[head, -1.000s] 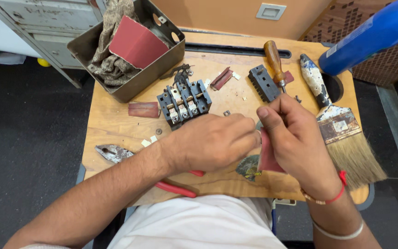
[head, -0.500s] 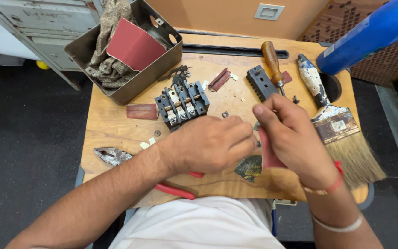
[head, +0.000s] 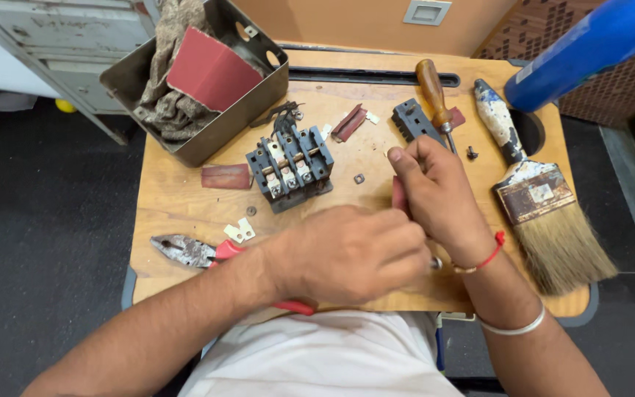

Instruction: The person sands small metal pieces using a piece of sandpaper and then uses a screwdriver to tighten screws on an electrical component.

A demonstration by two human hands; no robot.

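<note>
the two hands meet over the near middle of the wooden board (head: pixel 185 213). the left hand (head: pixel 347 254) is curled into a loose fist, knuckles up; what it grips is hidden, so its hold cannot be told for sure. the right hand (head: pixel 435 191) has closed its fingers round a small reddish strip of sandpaper (head: pixel 399 197), of which only an edge shows between the hands. against the pictures from a moment ago, the hands have slid somewhat toward the near edge and the right forefinger now points up and away, which suggests a rubbing stroke on a small part held between them; a bit of metal (head: pixel 435 262) peeps out under the right wrist.

just far of the hands lies the dark switch block (head: pixel 292 167), untouched, with a smaller dark piece (head: pixel 413 121) and a wooden-handled screwdriver (head: pixel 435 95) to its right. red-handled pliers (head: pixel 200 251) lie near the left forearm. a broad paintbrush (head: pixel 538 206) lies at the right.

containers: a metal box (head: pixel 207 140) at the far left holds a crumpled rag (head: pixel 167 110) and a folded red sheet of sandpaper (head: pixel 211 73). a blue cylinder (head: pixel 589 51) crosses the far right corner.
</note>
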